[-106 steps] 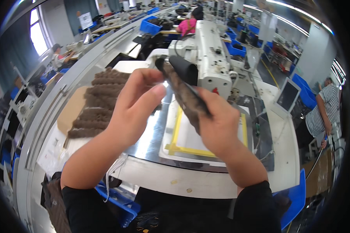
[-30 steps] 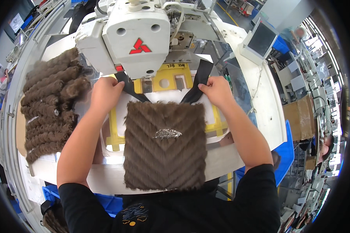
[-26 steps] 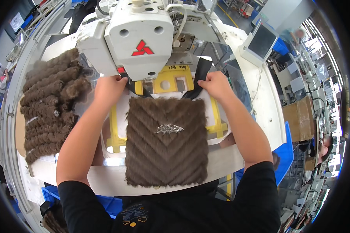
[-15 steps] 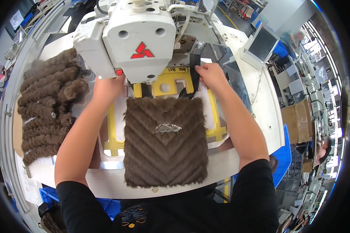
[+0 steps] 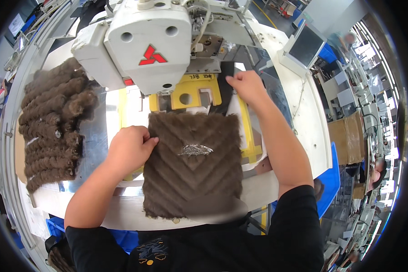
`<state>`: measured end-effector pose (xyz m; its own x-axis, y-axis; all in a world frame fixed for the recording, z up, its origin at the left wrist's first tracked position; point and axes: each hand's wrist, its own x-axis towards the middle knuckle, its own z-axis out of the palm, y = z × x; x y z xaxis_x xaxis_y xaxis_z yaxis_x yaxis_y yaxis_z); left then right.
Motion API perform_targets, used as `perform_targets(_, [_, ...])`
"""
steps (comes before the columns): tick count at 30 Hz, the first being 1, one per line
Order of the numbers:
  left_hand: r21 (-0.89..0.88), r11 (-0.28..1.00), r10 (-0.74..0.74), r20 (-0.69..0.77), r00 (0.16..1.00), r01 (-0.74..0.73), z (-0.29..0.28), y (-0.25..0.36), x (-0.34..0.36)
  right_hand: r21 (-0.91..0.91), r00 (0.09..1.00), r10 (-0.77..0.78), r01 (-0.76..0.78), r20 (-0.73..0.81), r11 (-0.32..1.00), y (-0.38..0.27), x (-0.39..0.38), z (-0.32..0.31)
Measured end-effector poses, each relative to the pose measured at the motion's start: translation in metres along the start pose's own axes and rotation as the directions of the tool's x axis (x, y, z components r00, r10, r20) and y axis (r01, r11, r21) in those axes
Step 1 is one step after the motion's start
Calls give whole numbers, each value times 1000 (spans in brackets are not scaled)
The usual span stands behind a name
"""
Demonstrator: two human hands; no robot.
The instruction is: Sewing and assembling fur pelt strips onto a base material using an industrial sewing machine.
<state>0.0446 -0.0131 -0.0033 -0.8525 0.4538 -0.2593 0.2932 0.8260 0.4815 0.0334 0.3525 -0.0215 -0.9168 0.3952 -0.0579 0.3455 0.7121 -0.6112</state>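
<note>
My left hand [image 5: 132, 147] is closed on the left edge of a brown furry square panel [image 5: 192, 174] with a chevron pattern and a crinkled silvery patch [image 5: 195, 149]. My right hand [image 5: 245, 87] pinches a black strap [image 5: 224, 102] above the panel's upper right. A yellow plate [image 5: 199, 94] with cut-outs and markings lies just beyond the panel, under the white sewing machine head [image 5: 147, 31]. Yellow tape [image 5: 249, 152] borders the white template beneath the panel.
Furry brown pieces [image 5: 54, 127] are heaped at left. A small screen [image 5: 306, 44] stands at back right on the white table edge [image 5: 310, 145]. Blue bins [image 5: 331, 181] and a cardboard box [image 5: 344, 140] are at right. Other people [image 5: 344, 41] appear at the picture's sides.
The view has tilted down since the first frame, where my hands held a folded piece aloft. Since half a second ago my left hand moved down from beside the machine head onto the panel's edge.
</note>
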Motion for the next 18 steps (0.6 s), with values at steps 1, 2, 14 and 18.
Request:
perform_targets(1, [-17, 1000, 20, -9, 1000, -20, 2, -1, 0, 131, 1000, -15, 15, -4, 991, -1, 1, 3])
perform_targets(2, [-20, 1000, 22, -5, 1000, -22, 3, -4, -2, 375, 990, 85, -122, 115, 919, -13, -3, 4])
perform_targets(14, [-293, 950, 72, -125, 990, -106, -9, -2, -35, 658, 935, 74, -299, 347, 691, -9, -152, -19])
perform_targets(18, [-383, 924, -18, -59, 998, -6, -3, -4, -31, 820, 908, 161, -419, 387, 390, -9, -155, -13])
